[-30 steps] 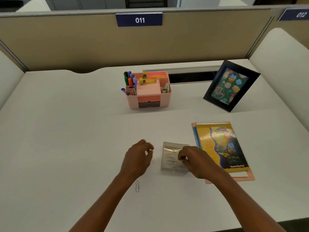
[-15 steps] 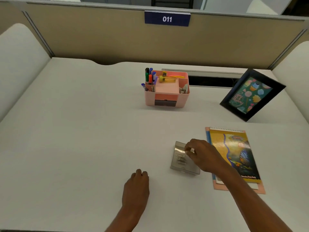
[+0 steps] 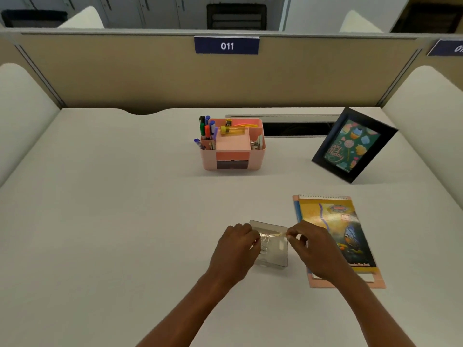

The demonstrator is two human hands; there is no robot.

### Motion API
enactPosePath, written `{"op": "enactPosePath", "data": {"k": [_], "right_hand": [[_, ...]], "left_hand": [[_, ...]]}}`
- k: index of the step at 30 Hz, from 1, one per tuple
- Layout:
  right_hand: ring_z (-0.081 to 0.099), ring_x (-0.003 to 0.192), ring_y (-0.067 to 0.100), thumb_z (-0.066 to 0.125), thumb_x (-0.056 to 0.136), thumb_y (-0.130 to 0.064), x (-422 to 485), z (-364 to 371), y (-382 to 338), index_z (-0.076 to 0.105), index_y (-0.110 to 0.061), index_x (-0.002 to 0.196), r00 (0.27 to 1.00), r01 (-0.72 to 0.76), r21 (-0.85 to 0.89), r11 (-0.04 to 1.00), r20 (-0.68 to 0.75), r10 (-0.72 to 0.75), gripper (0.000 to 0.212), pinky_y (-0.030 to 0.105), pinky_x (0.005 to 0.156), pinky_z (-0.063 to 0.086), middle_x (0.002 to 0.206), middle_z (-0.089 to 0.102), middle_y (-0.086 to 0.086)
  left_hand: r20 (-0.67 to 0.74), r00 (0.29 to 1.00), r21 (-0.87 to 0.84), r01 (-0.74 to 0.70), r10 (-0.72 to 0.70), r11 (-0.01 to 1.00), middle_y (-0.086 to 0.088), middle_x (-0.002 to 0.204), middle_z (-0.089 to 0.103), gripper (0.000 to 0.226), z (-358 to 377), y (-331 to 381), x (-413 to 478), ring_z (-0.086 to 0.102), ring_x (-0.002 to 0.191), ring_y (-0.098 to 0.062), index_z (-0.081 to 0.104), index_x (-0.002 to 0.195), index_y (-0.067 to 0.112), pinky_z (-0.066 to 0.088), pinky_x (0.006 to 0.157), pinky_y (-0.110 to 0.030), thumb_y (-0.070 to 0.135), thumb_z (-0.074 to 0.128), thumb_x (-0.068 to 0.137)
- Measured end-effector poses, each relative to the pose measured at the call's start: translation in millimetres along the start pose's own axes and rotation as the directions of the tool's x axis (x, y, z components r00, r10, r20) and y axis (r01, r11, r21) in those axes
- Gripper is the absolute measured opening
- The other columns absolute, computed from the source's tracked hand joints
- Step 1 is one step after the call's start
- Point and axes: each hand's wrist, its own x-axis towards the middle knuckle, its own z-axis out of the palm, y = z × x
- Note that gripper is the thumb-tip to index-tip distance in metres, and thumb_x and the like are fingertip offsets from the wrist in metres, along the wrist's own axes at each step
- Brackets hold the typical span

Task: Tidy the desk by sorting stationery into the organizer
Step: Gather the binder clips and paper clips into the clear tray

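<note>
Markers (image 3: 206, 127) already fill the organizer (image 3: 258, 160) at the desk's (image 3: 100, 221) back edge. Near the front edge the right hand (image 3: 317, 249) pinches the unsorted clip box (image 3: 275, 252); whether the curled left hand (image 3: 234, 251) grips anything is unclear.

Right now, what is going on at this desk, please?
A person is working with both bare hands at a small clear box of paper clips near the front of the white desk. The right hand pinches the box's far right edge. The left hand has curled fingers at the clips, but whether they hold one I cannot tell. The pink organizer farther back already has markers in it. A notebook lies right of the box, and a picture frame stands behind it.
</note>
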Motion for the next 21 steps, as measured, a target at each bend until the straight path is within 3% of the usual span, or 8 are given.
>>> {"op": "enactPosePath", "data": {"k": [3, 8, 11, 14, 16, 17, 18, 21], "right_hand": [[0.056, 0.068, 0.005, 0.062, 0.089, -0.032, -7, -2, 0, 0.06, -0.031, 0.098, 0.999, -0.047, -0.016, 0.999, -0.01, 0.047, 0.008, 0.031, 0.065, 0.052, 0.089, 0.056, -0.02], [0.053, 0.088, 0.003, 0.054, 0.079, -0.068, -16, 0, -5, 0.039, -0.038, 0.133, 0.944, -0.277, -0.074, 0.958, 0.164, 0.285, 0.064, 0.022, 0.073, 0.043, 0.108, 0.053, -0.016], [0.054, 0.102, 0.008, 0.049, 0.08, -0.069, -19, 12, -7, 0.031, -0.025, 0.144, 0.897, -0.389, -0.067, 0.919, 0.201, 0.394, 0.08, 0.024, 0.076, 0.039, 0.12, 0.058, -0.007], [0.059, 0.097, 0.012, 0.039, 0.083, -0.072, -18, 21, -10, 0.053, -0.015, 0.126, 0.86, -0.471, -0.022, 0.882, 0.208, 0.465, 0.073, 0.026, 0.077, 0.043, 0.106, 0.065, -0.004], [0.057, 0.081, 0.01, 0.021, 0.067, -0.091, -17, 29, -11, 0.063, -0.017, 0.097, 0.866, -0.47, 0.022, 0.882, 0.205, 0.456, 0.09, 0.025, 0.069, 0.043, 0.086, 0.064, -0.003], [0.057, 0.076, 0.01, 0.017, 0.065, -0.092, -16, 33, -11, 0.064, -0.015, 0.086, 0.876, -0.452, 0.03, 0.892, 0.201, 0.438, 0.091, 0.026, 0.067, 0.043, 0.082, 0.063, -0.002], [0.057, 0.076, 0.012, 0.025, 0.074, -0.084, -14, 37, -11, 0.064, -0.014, 0.083, 0.879, -0.445, 0.024, 0.895, 0.203, 0.432, 0.081, 0.028, 0.069, 0.046, 0.082, 0.063, 0.0], [0.058, 0.086, 0.013, 0.049, 0.096, -0.041, -6, 40, -14, 0.065, -0.013, 0.099, 0.883, -0.442, 0.062, 0.895, 0.202, 0.423, 0.032, 0.028, 0.079, 0.048, 0.095, 0.062, 0.0]], "left_hand": [[0.07, 0.992, 0.095, -0.109, 0.103, 0.989, -0.001, 0.085, 0.066, 0.009, 15, 1, 22, 0.058, 0.077, -0.021, 0.07, 0.09, 0.015, 0.046, 0.069, -0.032, 0.02, 0.067, 0.083], [0.12, 0.988, 0.085, -0.104, 0.093, 0.991, 0.0, 0.109, 0.058, 0.024, 24, -10, 20, 0.051, 0.096, -0.021, 0.065, 0.102, 0.015, 0.044, 0.081, -0.032, 0.034, 0.054, 0.09], [0.041, 0.999, 0.038, -0.036, 0.034, 0.999, 0.005, 0.117, 0.052, 0.021, 28, -17, 10, 0.05, 0.099, -0.017, 0.06, 0.105, 0.021, 0.047, 0.08, -0.028, 0.034, 0.054, 0.089], [0.053, 0.964, -0.065, 0.264, -0.261, 0.962, 0.006, 0.122, 0.048, 0.039, 30, -18, 2, 0.051, 0.105, -0.014, 0.047, 0.128, 0.023, 0.047, 0.081, -0.027, 0.04, 0.048, 0.093], [0.18, 0.889, -0.152, 0.448, -0.421, 0.881, 0.003, 0.116, 0.057, 0.049, 32, -20, -2, 0.057, 0.101, -0.015, 0.039, 0.135, 0.026, 0.047, 0.081, -0.028, 0.043, 0.049, 0.091], [0.232, 0.866, -0.178, 0.486, -0.444, 0.855, 0.0, 0.107, 0.064, 0.048, 33, -21, -2, 0.061, 0.095, -0.017, 0.041, 0.133, 0.026, 0.048, 0.079, -0.029, 0.042, 0.05, 0.089], [0.265, 0.856, -0.202, 0.499, -0.443, 0.843, -0.002, 0.098, 0.068, 0.043, 34, -21, -3, 0.064, 0.088, -0.018, 0.046, 0.129, 0.025, 0.051, 0.078, -0.031, 0.039, 0.05, 0.088], [0.282, 0.857, -0.302, 0.505, -0.431, 0.808, 0.001, 0.079, 0.07, 0.032, 33, -23, -4, 0.067, 0.068, -0.016, 0.06, 0.116, 0.021, 0.056, 0.069, -0.036, 0.027, 0.05, 0.087]]}}
